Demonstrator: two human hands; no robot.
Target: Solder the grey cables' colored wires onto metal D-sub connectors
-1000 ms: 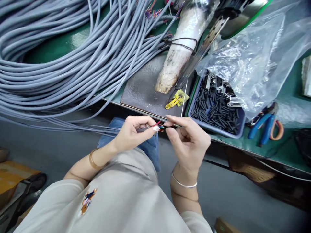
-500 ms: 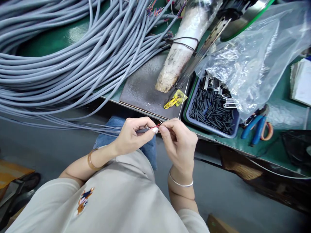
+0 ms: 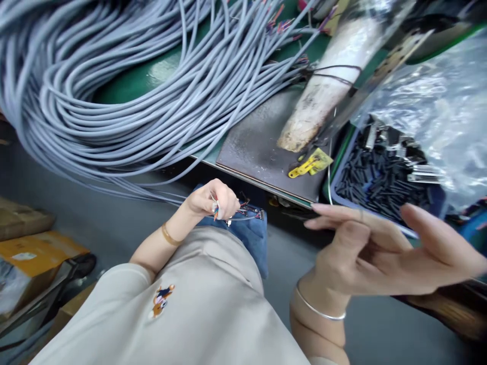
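My left hand (image 3: 216,198) is closed around a grey cable end with thin coloured wires (image 3: 215,209) poking out by the fingers. Below and right of it, small connectors on cables (image 3: 251,213) lie over my jeans. My right hand (image 3: 380,248) is off to the right, blurred, with fingers spread and nothing visible between them. It is near the front edge of the blue tray (image 3: 335,190) of short black tubes (image 3: 375,185) and metal connectors (image 3: 424,173).
Many grey cables (image 3: 152,121) loop over the green bench at left. On a dark board (image 3: 251,142) lies a yellow clip (image 3: 310,165), beneath a wrapped white cylinder (image 3: 323,96). Clear plastic bags (image 3: 452,101) cover the right side. Cardboard boxes (image 3: 41,248) stand at lower left.
My right hand has let go of the thin wires, moved right and opened. My left hand keeps its hold, now turned, with coloured wires showing. The view has shifted left.
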